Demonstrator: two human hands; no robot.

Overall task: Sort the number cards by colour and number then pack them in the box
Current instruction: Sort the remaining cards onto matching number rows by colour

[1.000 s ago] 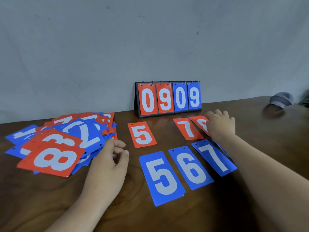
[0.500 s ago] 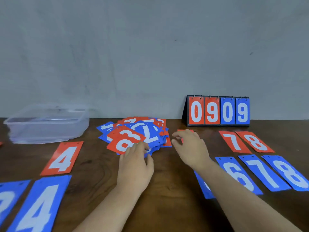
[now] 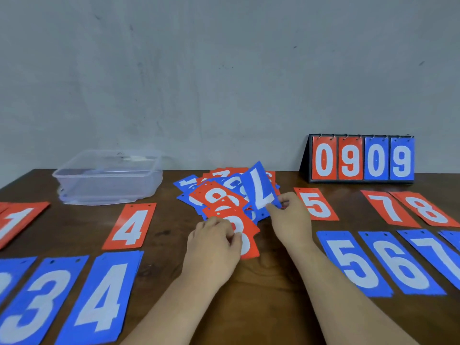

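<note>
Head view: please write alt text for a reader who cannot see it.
The right hand pinches a blue 7 tilted up from a mixed card pile; the left hand grips a red card. Sorted red and blue cards lie on both sides, with a clear box and a scoreboard behind.

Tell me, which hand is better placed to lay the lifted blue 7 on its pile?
Right hand: it pinches the blue 7 card, and the blue 7 pile lies on its side.

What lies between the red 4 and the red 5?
Head view: the unsorted card pile, with the left hand on a red 8, the right hand pinching a blue 7.
</note>
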